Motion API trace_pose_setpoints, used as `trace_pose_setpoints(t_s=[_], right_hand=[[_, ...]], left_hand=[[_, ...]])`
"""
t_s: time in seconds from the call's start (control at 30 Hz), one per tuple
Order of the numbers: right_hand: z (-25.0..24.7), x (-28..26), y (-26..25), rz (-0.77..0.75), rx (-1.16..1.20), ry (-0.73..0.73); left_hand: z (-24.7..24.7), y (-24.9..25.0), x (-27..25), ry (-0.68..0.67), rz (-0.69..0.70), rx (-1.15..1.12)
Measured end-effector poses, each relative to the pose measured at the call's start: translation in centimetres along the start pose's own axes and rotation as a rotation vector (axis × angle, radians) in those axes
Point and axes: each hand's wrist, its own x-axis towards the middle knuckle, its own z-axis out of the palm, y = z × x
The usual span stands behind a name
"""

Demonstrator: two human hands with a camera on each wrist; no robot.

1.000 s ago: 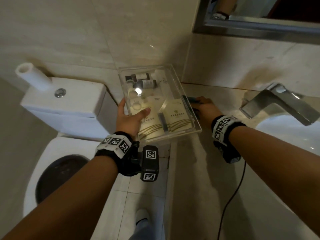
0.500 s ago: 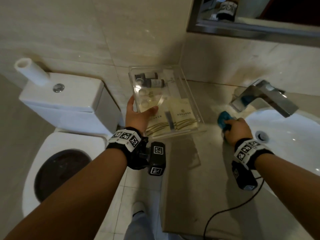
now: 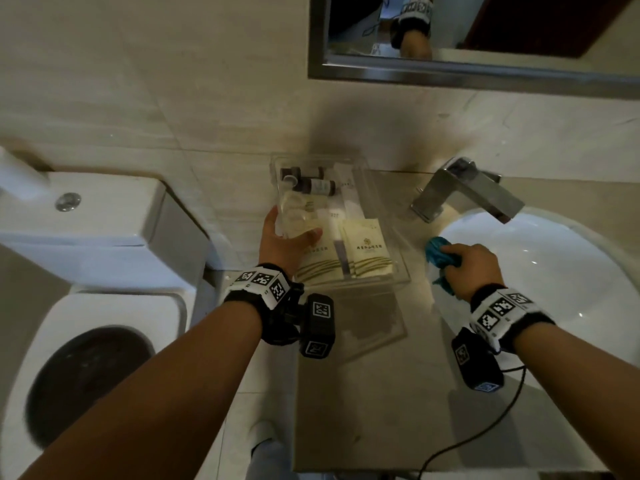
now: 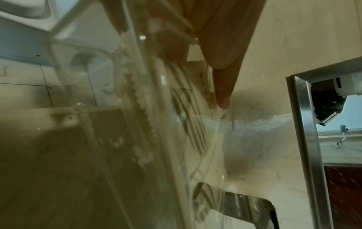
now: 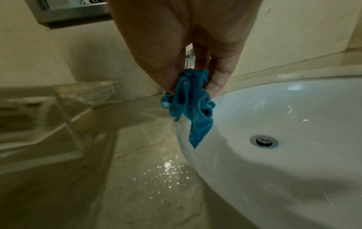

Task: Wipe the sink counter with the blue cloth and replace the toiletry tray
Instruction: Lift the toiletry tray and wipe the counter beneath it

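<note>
My left hand (image 3: 284,242) grips the left edge of the clear toiletry tray (image 3: 398,268), thumb inside, and holds it lifted above the beige counter (image 3: 374,393). In the tray lie small dark bottles (image 3: 317,186) and cream sachets (image 3: 363,251). In the left wrist view the thumb (image 4: 221,86) lies against the tray wall (image 4: 121,108). My right hand (image 3: 464,268) holds the bunched blue cloth (image 3: 438,256) at the basin's left rim. In the right wrist view the cloth (image 5: 190,105) hangs from my fingertips (image 5: 217,83) just above the counter (image 5: 137,162).
A white basin (image 3: 554,271) with a drain (image 5: 263,141) takes the right side, a steel faucet (image 3: 467,188) behind it. A mirror (image 3: 485,36) hangs above. Left of the counter stands a toilet (image 3: 86,254). A black cable (image 3: 485,431) trails over the counter's front.
My right hand drew the blue cloth from behind the tray to the basin's left rim. The left hand kept its hold on the lifted tray.
</note>
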Motion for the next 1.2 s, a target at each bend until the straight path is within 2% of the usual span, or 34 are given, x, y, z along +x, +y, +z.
trace_pose_setpoints(t_s=[0.27, 0.67, 1.2], right_hand=[[0.0, 0.1, -0.4, -0.089, 0.043, 0.004], [-0.3, 0.9, -0.3, -0.119, 0.068, -0.016], [-0.3, 1.4, 0.4, -0.147, 0.096, -0.046]], left_hand=[[2.5, -1.3, 1.0, -0.017, -0.017, -0.016], [4.2, -1.6, 2.2, -0.002, 0.022, 0.028], [4.9, -1.0, 4.5, -0.076, 0.045, 0.558]])
